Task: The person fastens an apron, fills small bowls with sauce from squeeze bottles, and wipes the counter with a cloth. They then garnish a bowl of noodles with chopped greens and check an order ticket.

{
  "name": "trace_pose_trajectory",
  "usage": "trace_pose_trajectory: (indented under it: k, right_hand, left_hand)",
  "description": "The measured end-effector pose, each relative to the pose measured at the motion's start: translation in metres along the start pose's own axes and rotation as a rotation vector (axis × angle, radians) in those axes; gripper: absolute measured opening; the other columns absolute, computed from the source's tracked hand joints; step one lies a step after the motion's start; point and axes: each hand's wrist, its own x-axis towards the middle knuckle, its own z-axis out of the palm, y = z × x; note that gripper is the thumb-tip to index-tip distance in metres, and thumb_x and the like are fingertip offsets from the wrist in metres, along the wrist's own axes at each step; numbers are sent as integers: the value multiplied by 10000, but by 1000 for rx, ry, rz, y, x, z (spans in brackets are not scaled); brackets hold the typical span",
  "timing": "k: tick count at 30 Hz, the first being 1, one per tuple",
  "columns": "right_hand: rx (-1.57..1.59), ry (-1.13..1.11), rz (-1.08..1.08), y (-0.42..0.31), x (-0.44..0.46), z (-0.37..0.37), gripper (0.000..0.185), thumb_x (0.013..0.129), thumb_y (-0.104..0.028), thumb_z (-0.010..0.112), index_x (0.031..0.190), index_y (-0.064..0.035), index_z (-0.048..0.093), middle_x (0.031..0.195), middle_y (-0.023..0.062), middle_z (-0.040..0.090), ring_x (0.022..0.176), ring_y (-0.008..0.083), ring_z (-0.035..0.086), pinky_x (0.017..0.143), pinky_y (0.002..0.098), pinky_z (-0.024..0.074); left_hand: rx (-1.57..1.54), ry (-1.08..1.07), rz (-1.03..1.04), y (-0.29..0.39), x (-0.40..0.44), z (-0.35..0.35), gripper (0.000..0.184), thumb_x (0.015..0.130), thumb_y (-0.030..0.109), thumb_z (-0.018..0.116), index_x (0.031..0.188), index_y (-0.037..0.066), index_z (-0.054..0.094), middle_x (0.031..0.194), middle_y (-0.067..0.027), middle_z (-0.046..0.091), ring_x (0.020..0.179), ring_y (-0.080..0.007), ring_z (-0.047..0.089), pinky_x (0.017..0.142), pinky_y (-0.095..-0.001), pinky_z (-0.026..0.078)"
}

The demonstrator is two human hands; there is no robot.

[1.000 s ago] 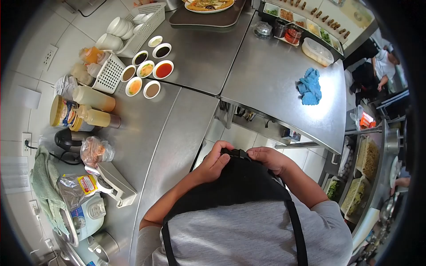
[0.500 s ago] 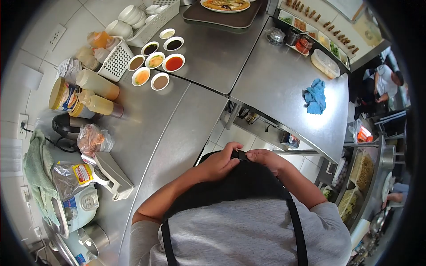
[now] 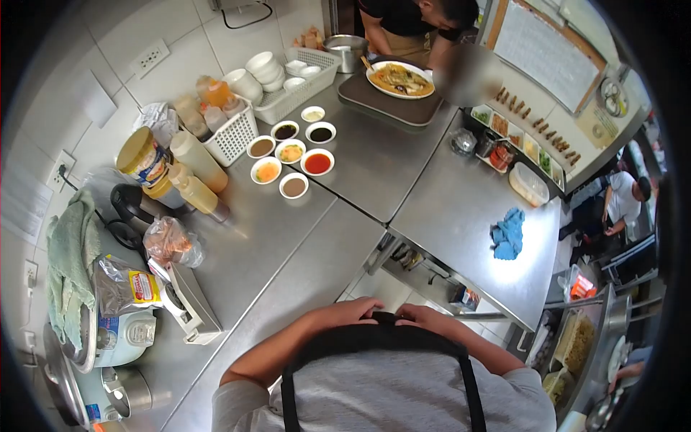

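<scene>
I wear a black apron over a grey shirt. In front of my waist, my left hand and my right hand meet at a small black strap piece. Fingers of both hands are closed on its two ends. The apron's edge partly hides the fingers, and whether the piece is a buckle cannot be made out. Beyond my hands stands a steel counter. Several small white bowls of sauce sit on it, among them a bowl of red sauce.
A dark tray bears a plate of food; a person leans over it. At right lies a blue cloth, near a row of ingredient containers. Squeeze bottles and a white basket stand at left.
My view has tilted upward, so the counter and my hands appear lower. The person behind the tray has come into view. Both hands stay at the black strap piece.
</scene>
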Motion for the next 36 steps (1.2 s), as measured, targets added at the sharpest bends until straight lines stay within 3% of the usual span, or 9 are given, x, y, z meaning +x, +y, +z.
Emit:
trace_pose_trajectory:
  k: [5, 11, 15, 17, 20, 23, 25, 30, 36]
  right_hand:
    - [-157, -8, -207, 11, 0, -19, 359, 804, -335, 521, 1030, -56, 525, 961, 127, 552, 896, 227, 531, 782, 318, 409]
    - [-16, 76, -21, 11, 12, -50, 306, 789, -242, 566, 1031, -59, 535, 924, 82, 580, 863, 165, 541, 757, 291, 425]
    - [-20, 432, 54, 28, 6, -119, 345, 726, -236, 622, 1003, -47, 544, 970, 123, 550, 867, 204, 539, 712, 299, 436]
    - [-201, 825, -45, 68, -2, -159, 328, 705, -203, 634, 986, -59, 549, 999, 135, 535, 843, 217, 541, 712, 311, 436]
    - [-637, 1257, 339, 114, -23, -213, 441, 679, -257, 637, 1058, -67, 517, 1103, 168, 473, 999, 324, 460, 823, 380, 395]
    - [-280, 1118, 850, 143, -28, -234, 661, 709, -374, 584, 1272, -167, 305, 1332, 175, 212, 1214, 377, 202, 879, 595, 262]
    - [-462, 1144, 887, 167, -13, -222, 629, 744, -369, 542, 1280, -154, 292, 1333, 182, 211, 1222, 375, 193, 890, 595, 241]
    - [-574, 1053, 552, 156, 27, -209, 594, 750, -316, 505, 1264, -83, 317, 1319, 196, 246, 1253, 334, 143, 963, 534, 146]
    - [-648, 945, 338, 137, 62, -224, 583, 741, -275, 516, 1253, -68, 328, 1319, 224, 224, 1239, 366, 165, 960, 542, 139]
  left_hand:
    - [-108, 25, -64, -19, -35, -4, 317, 802, 213, 517, 1084, 70, 494, 955, -91, 494, 889, -185, 491, 784, -266, 393]
    - [-258, 124, -97, -32, -42, 3, 297, 785, 156, 542, 1080, 126, 529, 969, -71, 501, 904, -168, 486, 794, -252, 391]
    - [-330, 314, -187, -9, -24, -10, 281, 784, 145, 553, 1057, 82, 530, 840, -40, 509, 766, -131, 485, 692, -239, 406]
    - [-390, 434, -294, -9, -10, -13, 273, 784, 143, 554, 1044, 64, 531, 789, -28, 503, 708, -117, 476, 651, -235, 407]
    - [-156, 964, -210, -33, 7, -22, 259, 768, 144, 561, 1004, 38, 539, 715, -7, 472, 625, -91, 439, 583, -220, 392]
    - [-200, 1123, -271, -53, 14, -30, 266, 761, 157, 565, 993, 31, 541, 710, -29, 490, 627, -111, 460, 592, -239, 402]
    - [-96, 1225, -310, -74, 20, -29, 258, 756, 181, 560, 976, 47, 551, 721, -48, 518, 638, -141, 494, 601, -257, 416]
    - [328, 1522, -534, -63, 45, -30, 180, 740, 247, 521, 858, 127, 585, 797, -78, 590, 715, -251, 579, 606, -330, 456]
    - [417, 1505, -581, -62, 48, -30, 148, 736, 243, 516, 806, 124, 570, 787, -72, 586, 714, -255, 573, 599, -351, 454]
